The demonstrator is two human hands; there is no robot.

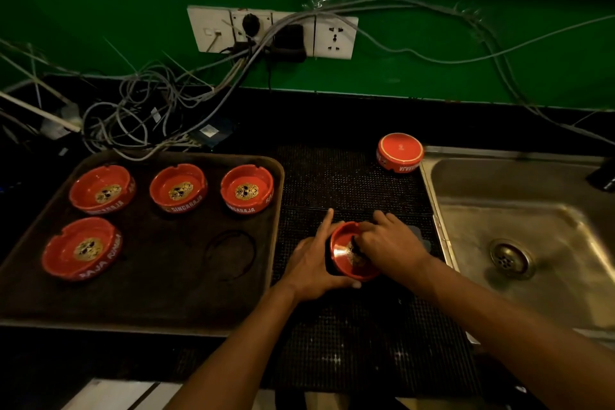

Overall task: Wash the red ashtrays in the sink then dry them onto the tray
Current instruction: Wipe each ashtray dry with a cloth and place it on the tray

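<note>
Hands meet over the dark mat just left of the sink (519, 243): your left hand (309, 266) cups a tilted red ashtray (346, 256), forefinger straight, while your right hand (392, 243) presses curled fingers and something dark into its bowl. Four ashtrays sit on the tray (166, 293) farther left; one upturned ashtray (399, 151) rests at the sink's far-left corner.

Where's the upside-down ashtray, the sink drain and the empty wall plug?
upside-down ashtray (400, 146), head view, on its flat red base.
sink drain (508, 258), head view, on the metal strainer.
wall socket (335, 38), head view, on its white faceplate.
</note>
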